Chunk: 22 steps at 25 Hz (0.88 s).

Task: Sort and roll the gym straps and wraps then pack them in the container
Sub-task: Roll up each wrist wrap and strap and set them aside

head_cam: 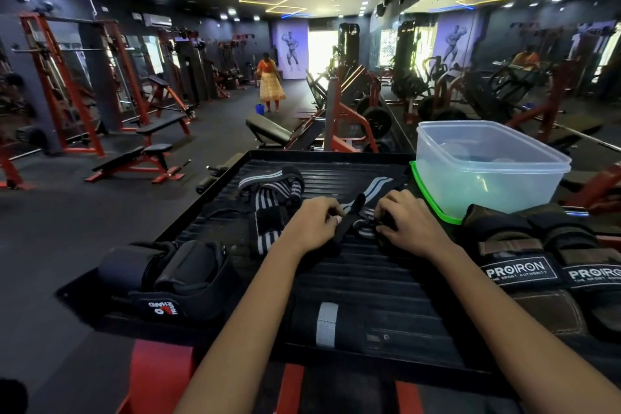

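A black-and-grey striped wrap [376,190] lies on the ribbed black platform [369,282], its near end bunched between my hands. My left hand [312,223] pinches the wrap's black end strap. My right hand [408,223] grips the rolled part beside it. A second striped wrap [268,198] lies loose in a heap to the left. The clear plastic container [490,168] stands empty on its green lid [433,205] at the back right. A rolled black wrap with a grey band [326,319] rests near the front edge.
Black padded supports [161,272] sit at the platform's left front corner. Two PROIRON leather gloves [551,265] lie at the right. Beyond are gym benches, red racks, weight plates, a mirror wall at the right, and a person standing far down the aisle [270,82].
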Each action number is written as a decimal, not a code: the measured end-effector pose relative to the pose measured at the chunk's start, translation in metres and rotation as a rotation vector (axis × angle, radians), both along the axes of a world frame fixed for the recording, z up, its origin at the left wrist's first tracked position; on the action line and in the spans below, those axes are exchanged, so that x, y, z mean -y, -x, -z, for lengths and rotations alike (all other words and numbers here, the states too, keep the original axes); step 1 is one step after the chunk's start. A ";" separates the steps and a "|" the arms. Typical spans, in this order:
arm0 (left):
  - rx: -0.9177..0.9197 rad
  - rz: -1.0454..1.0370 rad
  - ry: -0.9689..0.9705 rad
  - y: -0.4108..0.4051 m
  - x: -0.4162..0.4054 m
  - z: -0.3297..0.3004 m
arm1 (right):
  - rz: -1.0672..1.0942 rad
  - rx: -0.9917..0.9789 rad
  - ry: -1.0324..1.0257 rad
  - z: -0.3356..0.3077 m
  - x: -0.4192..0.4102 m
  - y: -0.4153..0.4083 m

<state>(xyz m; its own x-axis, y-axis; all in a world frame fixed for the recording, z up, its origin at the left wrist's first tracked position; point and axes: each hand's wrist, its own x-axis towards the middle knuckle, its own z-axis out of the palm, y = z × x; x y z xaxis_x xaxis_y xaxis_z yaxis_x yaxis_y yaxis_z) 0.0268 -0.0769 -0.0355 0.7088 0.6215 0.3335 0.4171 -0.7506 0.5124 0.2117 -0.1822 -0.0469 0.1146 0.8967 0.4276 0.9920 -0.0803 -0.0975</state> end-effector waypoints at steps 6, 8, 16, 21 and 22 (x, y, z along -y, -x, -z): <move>-0.104 0.006 -0.048 0.012 0.001 -0.011 | -0.197 -0.061 -0.144 -0.004 0.000 0.013; -0.137 0.017 -0.087 0.020 0.006 -0.014 | -0.268 -0.121 -0.141 -0.007 0.001 0.020; -0.305 0.104 -0.107 0.094 0.032 -0.061 | -0.462 -0.423 -0.012 -0.018 0.011 0.063; -0.498 0.140 0.087 0.129 0.047 -0.068 | -0.523 -0.621 0.160 -0.023 0.025 0.082; -0.550 0.150 0.112 0.130 0.049 -0.067 | -0.535 -0.664 0.221 -0.023 0.029 0.085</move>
